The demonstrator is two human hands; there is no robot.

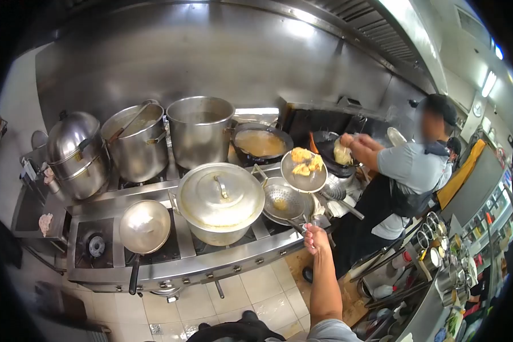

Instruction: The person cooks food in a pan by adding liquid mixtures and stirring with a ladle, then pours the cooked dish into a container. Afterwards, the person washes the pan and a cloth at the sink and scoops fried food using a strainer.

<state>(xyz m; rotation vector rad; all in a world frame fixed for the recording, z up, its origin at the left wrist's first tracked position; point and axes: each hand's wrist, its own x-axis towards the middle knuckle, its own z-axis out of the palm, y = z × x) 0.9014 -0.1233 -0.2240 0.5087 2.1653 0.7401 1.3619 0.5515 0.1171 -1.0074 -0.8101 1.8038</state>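
Observation:
My right hand (316, 238) is closed around the handle of a round mesh strainer (292, 179), with my arm stretched forward from the bottom of the view. Several golden fried pieces (306, 162) lie in the strainer. Below and left of it, a perforated ladle (281, 203) rests over a pan, its dark handle ending close to my hand. Left of these stands a large lidded pot (220, 196). My left hand is out of view.
A co-worker (407, 165) stands at the right, both hands over a wok (332, 149). Behind are a pan of brown liquid (261, 142) and tall steel pots (199, 134). A frying pan (145, 227) sits at left on the stove. Shelves line the right side.

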